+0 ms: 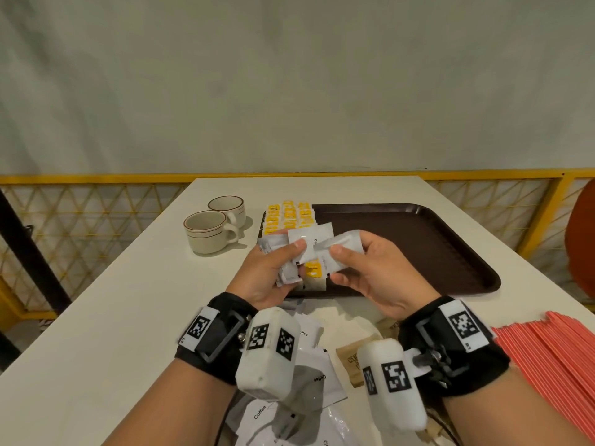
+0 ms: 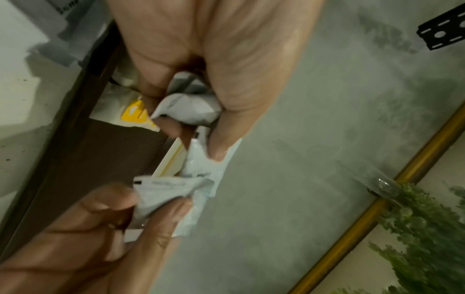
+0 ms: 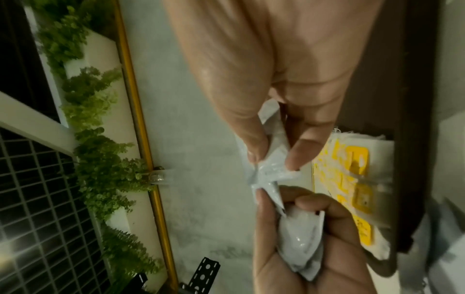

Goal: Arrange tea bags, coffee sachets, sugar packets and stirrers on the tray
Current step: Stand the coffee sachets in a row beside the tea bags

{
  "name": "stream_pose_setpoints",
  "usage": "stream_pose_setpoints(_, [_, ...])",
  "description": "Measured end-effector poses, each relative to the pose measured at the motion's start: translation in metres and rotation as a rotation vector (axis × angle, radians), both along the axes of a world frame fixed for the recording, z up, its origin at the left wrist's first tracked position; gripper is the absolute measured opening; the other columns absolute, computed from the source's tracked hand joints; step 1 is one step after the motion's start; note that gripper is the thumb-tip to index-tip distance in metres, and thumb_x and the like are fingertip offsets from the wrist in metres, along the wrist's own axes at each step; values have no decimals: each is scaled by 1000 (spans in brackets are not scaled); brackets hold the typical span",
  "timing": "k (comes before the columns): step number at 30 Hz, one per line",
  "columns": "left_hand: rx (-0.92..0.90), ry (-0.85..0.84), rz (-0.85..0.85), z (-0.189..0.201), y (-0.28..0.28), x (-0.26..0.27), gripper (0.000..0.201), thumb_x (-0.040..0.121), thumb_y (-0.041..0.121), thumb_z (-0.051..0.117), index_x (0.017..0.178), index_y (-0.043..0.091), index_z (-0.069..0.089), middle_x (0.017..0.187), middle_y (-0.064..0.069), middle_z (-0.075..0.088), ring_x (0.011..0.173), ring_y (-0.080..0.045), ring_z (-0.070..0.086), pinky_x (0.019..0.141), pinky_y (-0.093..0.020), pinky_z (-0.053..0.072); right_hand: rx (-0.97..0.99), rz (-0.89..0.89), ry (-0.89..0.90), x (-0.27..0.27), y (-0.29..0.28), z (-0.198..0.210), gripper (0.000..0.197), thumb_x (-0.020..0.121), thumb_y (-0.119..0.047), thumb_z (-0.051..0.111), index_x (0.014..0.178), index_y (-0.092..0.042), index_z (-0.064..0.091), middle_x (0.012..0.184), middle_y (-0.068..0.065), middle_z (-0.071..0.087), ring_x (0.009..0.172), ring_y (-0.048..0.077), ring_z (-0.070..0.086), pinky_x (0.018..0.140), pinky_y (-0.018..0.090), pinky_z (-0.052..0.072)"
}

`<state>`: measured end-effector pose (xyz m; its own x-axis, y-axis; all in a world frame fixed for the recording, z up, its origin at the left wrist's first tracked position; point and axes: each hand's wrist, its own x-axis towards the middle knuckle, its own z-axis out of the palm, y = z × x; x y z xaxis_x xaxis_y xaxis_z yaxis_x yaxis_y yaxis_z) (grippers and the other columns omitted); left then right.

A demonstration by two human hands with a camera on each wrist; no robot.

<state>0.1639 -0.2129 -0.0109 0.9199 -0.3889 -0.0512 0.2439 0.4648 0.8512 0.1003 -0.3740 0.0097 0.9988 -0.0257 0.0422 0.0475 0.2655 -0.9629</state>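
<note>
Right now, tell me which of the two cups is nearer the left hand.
The front cup, nearer the table's near edge; the other cup stands behind it, farther from the left hand.

Bare tray right of the tea bags

White coffee sachets held above brown tray; yellow tea bags in rows on tray

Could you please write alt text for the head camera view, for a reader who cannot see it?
Both hands hold white coffee sachets above the near edge of a brown tray: the left hand grips a small stack, the right hand pinches one. Yellow tea bags fill the tray's far left corner; two cups stand left, red stirrers lie right.
</note>
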Motion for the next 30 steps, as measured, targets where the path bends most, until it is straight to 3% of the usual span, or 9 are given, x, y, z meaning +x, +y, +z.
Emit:
stream_pose_setpoints(2, [2,76,-106,4,2,-2,45,81,16,62,125,6,57,114,-19,65,82,-24,63,54,-24,50,-19,-23,-9,1,-2,-1,13,91,-4,57,102,-7,64,96,13,70,81,20,66,59,20,55])
stream_pose_setpoints(4, [-41,168,-180,5,5,-1,47,76,29,63,119,11,60,106,-13,68,74,-21,64,56,-25,51,-54,-4,-19,0,-6,1,11,91,-3,58,98,-7,64,89,10,69,76,16,64,59,20,52])
stream_pose_setpoints(7, [95,163,-228,2,9,1,64,73,54,66,121,13,64,125,-17,61,112,-33,56,102,-42,40,-205,72,-42,-1,-5,0,13,89,-1,61,98,-7,65,85,7,69,70,12,62,56,19,49])
stream_pose_setpoints(10, [278,58,-343,-3,9,-2,76,63,67,73,121,19,65,123,-22,60,118,-38,51,110,-53,29,-429,59,-95,0,-1,-5,15,86,-4,67,98,-12,69,85,4,70,68,10,62,57,19,49])
stream_pose_setpoints(16, [275,-57,-449,-4,10,-4,56,73,12,77,126,8,59,133,-32,48,126,-46,46,107,-61,32,-385,-45,-113,0,-4,-4,24,81,0,70,104,-8,70,88,4,73,66,8,64,61,17,52])
stream_pose_setpoints(20, [123,-7,-391,-1,10,-4,51,77,2,66,126,7,57,107,-22,63,88,-27,67,74,-37,56,-158,-36,-88,1,-6,0,27,91,5,55,114,-6,64,104,12,71,83,16,68,71,20,56])
stream_pose_setpoints(23, [34,31,-321,3,9,-5,38,80,-4,62,117,2,56,91,-19,67,79,-26,69,74,-39,57,-88,-66,-96,1,-10,2,28,91,5,54,116,-7,63,102,11,72,84,16,68,70,21,57])
stream_pose_setpoints(26, [-17,71,-235,8,4,-7,24,81,13,65,104,8,58,74,-9,59,64,-19,62,66,-33,56,-121,-102,-94,1,-13,3,28,88,3,60,113,-7,63,95,8,72,79,14,67,66,21,55])
stream_pose_setpoints(30, [69,67,-267,8,-2,-12,49,74,50,54,98,12,73,89,-13,67,75,-22,65,69,-33,56,-279,-27,-140,-1,-4,1,23,84,1,65,105,-8,69,88,10,70,75,15,64,68,22,54])
